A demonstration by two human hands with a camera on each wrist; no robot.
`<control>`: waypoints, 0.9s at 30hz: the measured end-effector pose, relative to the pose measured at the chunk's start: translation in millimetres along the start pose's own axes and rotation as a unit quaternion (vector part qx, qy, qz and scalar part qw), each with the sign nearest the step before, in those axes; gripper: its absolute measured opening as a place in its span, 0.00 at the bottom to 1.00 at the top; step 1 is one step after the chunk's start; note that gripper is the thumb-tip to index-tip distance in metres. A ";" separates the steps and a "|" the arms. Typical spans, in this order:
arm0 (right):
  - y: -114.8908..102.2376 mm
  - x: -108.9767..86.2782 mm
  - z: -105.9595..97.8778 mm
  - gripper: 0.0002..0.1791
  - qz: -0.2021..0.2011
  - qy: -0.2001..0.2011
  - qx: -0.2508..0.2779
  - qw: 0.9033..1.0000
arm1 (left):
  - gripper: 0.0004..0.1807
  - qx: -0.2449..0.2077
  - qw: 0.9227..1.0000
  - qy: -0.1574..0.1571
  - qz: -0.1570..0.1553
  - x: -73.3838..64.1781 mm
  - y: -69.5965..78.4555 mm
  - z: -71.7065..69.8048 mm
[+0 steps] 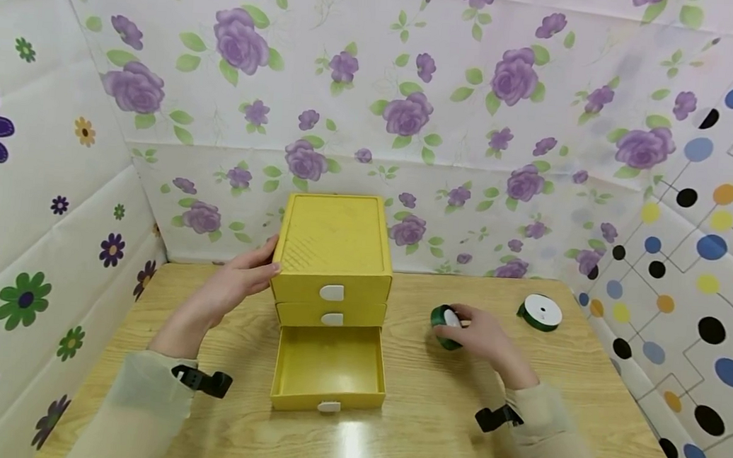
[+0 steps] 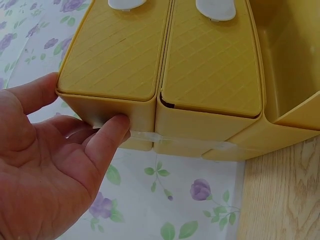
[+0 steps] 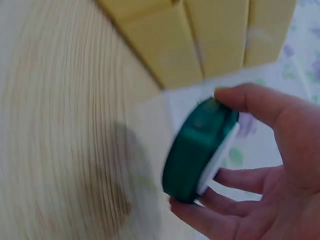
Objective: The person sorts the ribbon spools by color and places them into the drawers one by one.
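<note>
A yellow drawer cabinet [image 1: 334, 237] stands in the middle of the table, its bottom drawer [image 1: 332, 358] pulled out with nothing inside. My left hand [image 1: 235, 287] touches the cabinet's left side near the top. In the left wrist view, the thumb of that hand [image 2: 50, 155] lies at the front corner and other fingers press the side wall. To the right of the drawer, my right hand [image 1: 477, 330] pinches a spool of green ribbon [image 3: 200, 150] by its rim between thumb and fingers. The spool is tilted and held above the tabletop, casting a shadow.
A second green ribbon spool [image 1: 541, 311] with a white face lies flat at the back right of the wooden table [image 1: 429, 432]. Flower-print cloth [image 1: 377, 81] hangs behind and on the left, and dotted cloth [image 1: 714, 282] on the right.
</note>
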State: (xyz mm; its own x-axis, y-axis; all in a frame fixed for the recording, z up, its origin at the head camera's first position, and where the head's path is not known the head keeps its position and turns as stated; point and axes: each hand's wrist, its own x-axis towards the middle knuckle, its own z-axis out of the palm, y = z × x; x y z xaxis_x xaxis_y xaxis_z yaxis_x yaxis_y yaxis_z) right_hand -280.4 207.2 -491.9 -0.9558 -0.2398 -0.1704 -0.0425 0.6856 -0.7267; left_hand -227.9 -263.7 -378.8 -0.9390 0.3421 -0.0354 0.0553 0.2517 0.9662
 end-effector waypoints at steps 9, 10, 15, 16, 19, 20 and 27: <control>-38.2 -22.9 22.0 0.41 -0.059 -0.130 0.141 0.980 | 0.41 -0.001 1.000 0.000 0.003 0.1 0.4 -0.1; -42.2 -24.5 23.5 0.40 -0.071 -0.152 0.152 0.974 | 0.41 -0.002 1.000 0.001 0.001 0.0 0.4 0.0; -64.4 -31.9 35.3 0.40 -0.112 -0.229 0.200 0.946 | 0.41 -0.006 1.000 0.001 0.002 -1.2 0.2 2.2; -69.3 -32.9 38.5 0.40 -0.119 -0.238 0.206 0.942 | 0.41 -0.007 1.000 0.001 0.003 -1.6 0.3 2.8; -85.1 -32.8 52.0 0.42 -0.132 -0.255 0.222 0.932 | 0.41 -0.008 1.000 0.002 0.005 -2.4 0.8 3.6; -90.0 -31.2 57.5 0.42 -0.133 -0.261 0.227 0.929 | 0.41 -0.007 1.000 0.004 0.005 -2.5 0.7 3.5; -120.6 -19.0 100.4 0.37 -0.110 -0.318 0.270 0.902 | 0.41 -0.006 1.000 0.005 0.006 -3.1 1.2 2.9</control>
State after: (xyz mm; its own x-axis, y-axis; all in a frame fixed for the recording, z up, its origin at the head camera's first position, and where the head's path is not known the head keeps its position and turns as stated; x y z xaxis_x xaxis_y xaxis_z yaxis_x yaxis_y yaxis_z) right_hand -227.9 60.1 -467.9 -0.5741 -0.7929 -0.2042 0.1004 0.1794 -0.9786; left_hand -224.0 -261.8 -378.3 -0.9420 0.3349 -0.0218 0.0617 0.2366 0.9696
